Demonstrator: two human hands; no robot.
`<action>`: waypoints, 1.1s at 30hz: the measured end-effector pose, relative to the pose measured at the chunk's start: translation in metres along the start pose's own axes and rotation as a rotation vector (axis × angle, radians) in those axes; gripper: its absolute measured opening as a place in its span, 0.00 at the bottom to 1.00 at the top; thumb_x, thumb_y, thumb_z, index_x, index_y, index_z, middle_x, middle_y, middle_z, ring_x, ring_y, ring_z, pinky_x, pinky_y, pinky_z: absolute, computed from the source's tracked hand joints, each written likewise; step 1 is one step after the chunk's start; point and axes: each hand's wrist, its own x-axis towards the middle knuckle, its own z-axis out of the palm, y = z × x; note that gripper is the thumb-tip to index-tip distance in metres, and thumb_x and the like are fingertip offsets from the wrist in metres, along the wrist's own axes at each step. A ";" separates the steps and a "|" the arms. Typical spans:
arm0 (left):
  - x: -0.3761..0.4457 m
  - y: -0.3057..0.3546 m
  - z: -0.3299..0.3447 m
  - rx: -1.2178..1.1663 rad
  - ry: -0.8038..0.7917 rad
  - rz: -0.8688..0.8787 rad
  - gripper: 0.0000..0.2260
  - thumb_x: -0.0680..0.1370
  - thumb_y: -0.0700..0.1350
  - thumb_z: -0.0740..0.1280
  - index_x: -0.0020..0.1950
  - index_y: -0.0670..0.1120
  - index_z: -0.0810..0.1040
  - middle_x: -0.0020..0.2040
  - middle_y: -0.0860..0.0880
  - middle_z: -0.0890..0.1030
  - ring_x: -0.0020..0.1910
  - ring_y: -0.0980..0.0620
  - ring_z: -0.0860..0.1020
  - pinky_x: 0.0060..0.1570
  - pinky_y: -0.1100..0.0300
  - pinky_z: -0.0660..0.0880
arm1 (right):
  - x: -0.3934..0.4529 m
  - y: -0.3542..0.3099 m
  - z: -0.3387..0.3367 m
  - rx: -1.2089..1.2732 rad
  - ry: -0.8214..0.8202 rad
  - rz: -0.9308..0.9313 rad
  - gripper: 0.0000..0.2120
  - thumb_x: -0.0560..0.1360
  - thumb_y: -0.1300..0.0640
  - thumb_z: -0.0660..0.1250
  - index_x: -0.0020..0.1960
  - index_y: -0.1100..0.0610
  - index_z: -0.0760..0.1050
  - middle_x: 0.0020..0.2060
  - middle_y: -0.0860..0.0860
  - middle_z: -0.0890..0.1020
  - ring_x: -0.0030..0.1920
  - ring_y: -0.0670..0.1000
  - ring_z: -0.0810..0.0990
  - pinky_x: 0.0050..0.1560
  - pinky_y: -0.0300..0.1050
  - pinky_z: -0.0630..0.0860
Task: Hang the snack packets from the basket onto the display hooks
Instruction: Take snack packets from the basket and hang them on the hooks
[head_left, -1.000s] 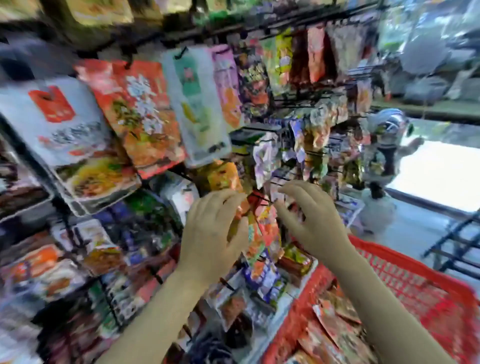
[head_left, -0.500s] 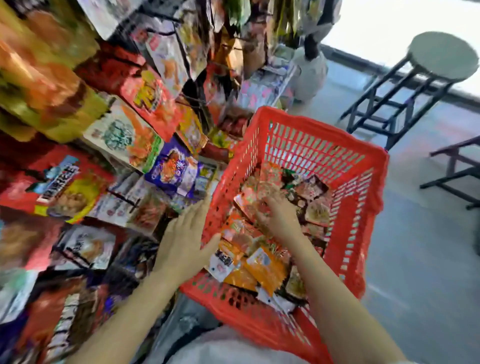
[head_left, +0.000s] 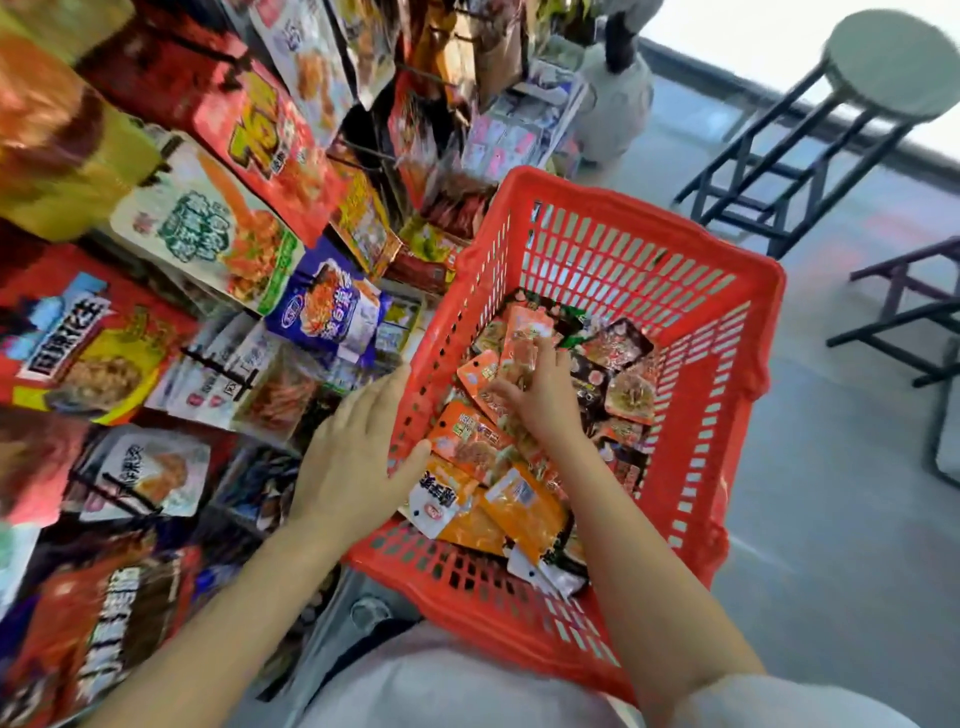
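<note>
A red plastic basket (head_left: 696, 332) sits low in front of me with several small snack packets (head_left: 524, 509) piled in it. My right hand (head_left: 540, 400) reaches down into the pile and its fingers pinch an orange packet (head_left: 524, 340), lifting its upper end. My left hand (head_left: 358, 457) lies flat with straight fingers against the basket's left rim and outer wall, thumb over the edge. The display rack (head_left: 218, 291) on the left is hung with many larger snack bags; its hooks are mostly hidden behind them.
A round-seated black metal stool (head_left: 857, 104) stands on the grey floor behind the basket. Another dark frame (head_left: 904, 322) is at the right edge. A white vase-like object (head_left: 615, 98) stands by the rack's far end.
One second ago both hands were up at the rack hooks. The view dropped to the basket; my right hand went into the packets and now pinches an orange one, the left hand reached the rim.
</note>
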 end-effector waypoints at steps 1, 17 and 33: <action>0.000 0.000 0.000 0.001 -0.002 -0.002 0.36 0.77 0.66 0.47 0.83 0.53 0.46 0.80 0.48 0.63 0.79 0.45 0.60 0.72 0.45 0.63 | 0.001 0.001 0.003 -0.006 0.004 0.038 0.42 0.73 0.45 0.75 0.77 0.60 0.59 0.72 0.62 0.64 0.63 0.60 0.75 0.59 0.51 0.75; 0.023 0.015 -0.007 0.028 0.013 0.042 0.38 0.77 0.68 0.45 0.83 0.49 0.51 0.82 0.50 0.57 0.81 0.49 0.55 0.77 0.48 0.56 | 0.017 -0.004 -0.001 0.066 -0.032 0.170 0.55 0.69 0.57 0.80 0.82 0.51 0.46 0.77 0.62 0.56 0.79 0.62 0.49 0.77 0.60 0.58; 0.059 0.031 -0.013 0.033 0.019 0.054 0.35 0.78 0.64 0.52 0.83 0.51 0.52 0.82 0.48 0.59 0.80 0.45 0.59 0.75 0.44 0.60 | 0.014 0.038 -0.049 -0.031 0.121 0.456 0.23 0.79 0.47 0.70 0.69 0.57 0.75 0.80 0.61 0.53 0.80 0.62 0.48 0.76 0.56 0.57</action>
